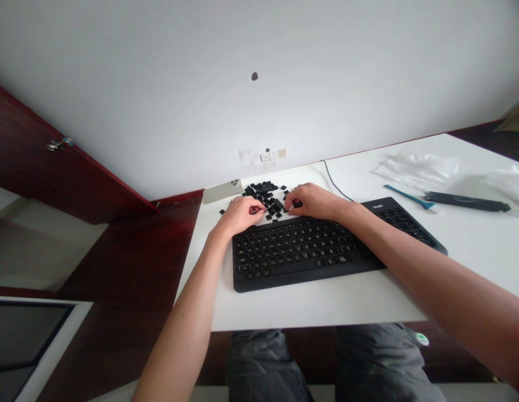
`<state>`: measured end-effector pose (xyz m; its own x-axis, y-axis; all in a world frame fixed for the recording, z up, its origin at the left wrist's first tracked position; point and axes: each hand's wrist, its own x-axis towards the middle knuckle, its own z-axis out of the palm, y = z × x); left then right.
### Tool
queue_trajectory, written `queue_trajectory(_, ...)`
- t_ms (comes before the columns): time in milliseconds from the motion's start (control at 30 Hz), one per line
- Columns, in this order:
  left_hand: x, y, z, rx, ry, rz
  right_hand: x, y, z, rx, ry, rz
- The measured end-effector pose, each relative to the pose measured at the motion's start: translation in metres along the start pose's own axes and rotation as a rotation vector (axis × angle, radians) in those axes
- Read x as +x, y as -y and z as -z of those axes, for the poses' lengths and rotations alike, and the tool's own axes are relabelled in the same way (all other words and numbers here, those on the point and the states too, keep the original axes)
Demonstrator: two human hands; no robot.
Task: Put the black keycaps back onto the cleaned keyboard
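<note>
A black keyboard (pixel 284 283) lies on the white table, its key area showing many bare sockets without caps. Behind its left part is a loose pile of black keycaps (pixel 265 192). My left hand (pixel 242 214) is at the pile's near left side, over the keyboard's back edge, with thumb and fingers pinched together. On the pile's right side, my right hand (pixel 307 201) has its fingers curled down and its thumb drawn in, the tips among keycaps. Whatever is between the fingertips of either hand is too small to make out.
A phone (pixel 220 192) lies face down left of the pile. A cable (pixel 332 177) runs from the keyboard to the back edge. To the right are a blue plastic tool (pixel 408 195), a long black object (pixel 466 201) and clear plastic bags (pixel 422 167). A wall rises behind.
</note>
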<state>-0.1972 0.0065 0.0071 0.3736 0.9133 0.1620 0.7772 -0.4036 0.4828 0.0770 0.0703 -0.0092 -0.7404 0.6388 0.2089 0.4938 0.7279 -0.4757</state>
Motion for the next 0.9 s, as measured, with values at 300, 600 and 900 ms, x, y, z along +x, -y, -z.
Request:
queue_trajectory(300,-0.002,0.003,0.001,-0.063,0.04,0.039,-0.001,0.0,0.007,-0.056,-0.066,-0.047)
queue_trajectory(600,-0.004,0.003,0.002,-0.038,0.066,0.051,-0.002,0.007,0.01,-0.078,-0.11,-0.029)
queue_trajectory(900,-0.001,0.007,0.004,-0.044,-0.12,-0.006,0.033,-0.008,0.017,-0.129,-0.189,-0.073)
